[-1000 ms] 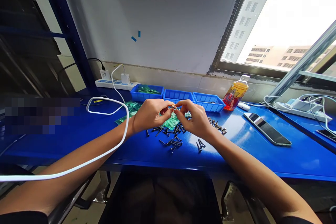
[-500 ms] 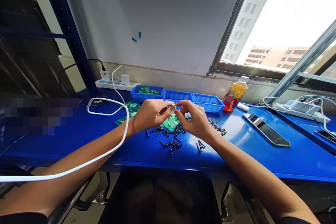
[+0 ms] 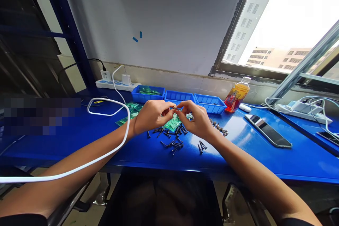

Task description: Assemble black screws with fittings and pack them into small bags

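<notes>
My left hand (image 3: 154,114) and my right hand (image 3: 196,118) meet fingertip to fingertip above the blue table. Between their pinched thumbs and forefingers is a small shiny metal fastener (image 3: 175,108), too small to make out exactly. Beneath them lie green-tinted plastic packets (image 3: 172,123), partly hidden by the hands. Black screws (image 3: 177,144) are scattered in front, and a few more black screws (image 3: 201,147) lie below my right wrist. Beside that wrist is a heap of silvery metal fasteners (image 3: 218,127), partly covered by my right hand.
Three blue bins line the wall: a left bin (image 3: 148,97) holding green packets, a middle bin (image 3: 180,96) and a right bin (image 3: 212,108). A drink bottle (image 3: 237,95) and a phone (image 3: 268,130) are on the right. A white cable (image 3: 106,157) crosses above my left forearm.
Both hands stay almost in place, still pinching the small metal fastener. Only slight finger movement shows.
</notes>
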`<state>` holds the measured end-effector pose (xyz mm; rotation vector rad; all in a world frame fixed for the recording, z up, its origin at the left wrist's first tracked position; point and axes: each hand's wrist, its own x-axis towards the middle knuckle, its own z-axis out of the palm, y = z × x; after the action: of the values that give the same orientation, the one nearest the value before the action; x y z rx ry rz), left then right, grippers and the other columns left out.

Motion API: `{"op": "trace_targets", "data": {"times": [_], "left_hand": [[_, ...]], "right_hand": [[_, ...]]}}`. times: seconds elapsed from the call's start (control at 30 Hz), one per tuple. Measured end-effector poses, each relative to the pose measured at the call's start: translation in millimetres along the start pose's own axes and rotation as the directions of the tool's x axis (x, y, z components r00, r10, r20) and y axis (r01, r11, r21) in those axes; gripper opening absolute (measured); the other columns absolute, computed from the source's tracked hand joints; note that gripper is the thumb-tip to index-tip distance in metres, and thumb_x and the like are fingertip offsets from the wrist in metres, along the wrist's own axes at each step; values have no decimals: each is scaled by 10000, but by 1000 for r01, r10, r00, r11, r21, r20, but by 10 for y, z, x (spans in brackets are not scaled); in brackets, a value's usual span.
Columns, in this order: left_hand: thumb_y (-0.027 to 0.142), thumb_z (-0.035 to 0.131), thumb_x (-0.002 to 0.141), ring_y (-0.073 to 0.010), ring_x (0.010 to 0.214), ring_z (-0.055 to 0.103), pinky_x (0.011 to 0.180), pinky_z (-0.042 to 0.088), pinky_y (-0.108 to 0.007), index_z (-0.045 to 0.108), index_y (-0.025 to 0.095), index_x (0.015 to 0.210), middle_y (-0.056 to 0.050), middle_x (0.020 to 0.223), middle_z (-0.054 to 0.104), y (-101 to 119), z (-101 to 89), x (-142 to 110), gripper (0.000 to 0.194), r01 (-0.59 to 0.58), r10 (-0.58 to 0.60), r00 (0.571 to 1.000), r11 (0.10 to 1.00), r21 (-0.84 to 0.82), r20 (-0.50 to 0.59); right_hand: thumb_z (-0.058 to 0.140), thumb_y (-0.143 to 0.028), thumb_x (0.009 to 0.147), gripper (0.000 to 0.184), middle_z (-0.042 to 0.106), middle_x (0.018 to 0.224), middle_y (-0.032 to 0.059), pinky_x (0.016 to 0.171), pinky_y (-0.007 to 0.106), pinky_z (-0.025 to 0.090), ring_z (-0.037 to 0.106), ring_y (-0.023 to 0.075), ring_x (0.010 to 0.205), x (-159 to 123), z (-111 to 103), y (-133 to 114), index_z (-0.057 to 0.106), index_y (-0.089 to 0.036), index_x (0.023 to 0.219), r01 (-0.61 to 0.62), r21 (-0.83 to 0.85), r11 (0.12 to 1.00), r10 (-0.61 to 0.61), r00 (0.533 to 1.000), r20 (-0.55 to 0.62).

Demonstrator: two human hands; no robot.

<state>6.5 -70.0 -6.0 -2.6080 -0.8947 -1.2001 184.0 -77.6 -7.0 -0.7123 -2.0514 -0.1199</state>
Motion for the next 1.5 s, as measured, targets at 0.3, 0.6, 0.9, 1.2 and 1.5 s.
{"op": "trace_targets", "data": {"times": [0.3,0.6,0.9,1.2,1.5], "left_hand": [[294,445,848,-108,545,558,540,413,-208,670,139,912,-9,624,654,8,-10,3,281,25,-25,1000,999,-27,5],[281,393,866,-126,612,606,601,454,-227,659,147,968,-27,717,694,-18,-32,-1,315,-12,15,998,999,-50,56],[256,376,871,-129,616,614,591,459,-223,653,133,950,-34,720,688,-11,-15,6,313,11,-6,998,998,-69,63],[282,396,869,-130,607,608,583,452,-224,657,114,964,-41,717,691,-16,-25,7,326,6,0,997,997,-71,81],[268,391,869,-130,630,618,582,439,-221,655,134,915,-32,736,702,-21,-23,2,299,-7,9,998,999,-42,58]], "right_hand": [[524,-246,828,52,560,545,-54,522,202,391,499,76,487,0,5,-4,531,-196,840,-29,27,999,29,1000,1],[479,-195,824,58,554,553,-53,519,202,392,499,76,491,4,-9,-8,535,-200,834,-29,35,999,29,1000,13],[496,-204,833,73,569,564,-44,538,203,396,520,82,507,-10,9,31,553,-187,876,46,-22,999,-46,999,7],[500,-213,847,64,581,566,-39,549,201,394,524,83,505,-4,11,39,555,-184,866,64,-40,997,-63,998,12],[511,-256,852,85,584,566,-37,543,202,395,517,80,498,-4,1,50,553,-182,857,46,-58,997,-46,999,17]]}}
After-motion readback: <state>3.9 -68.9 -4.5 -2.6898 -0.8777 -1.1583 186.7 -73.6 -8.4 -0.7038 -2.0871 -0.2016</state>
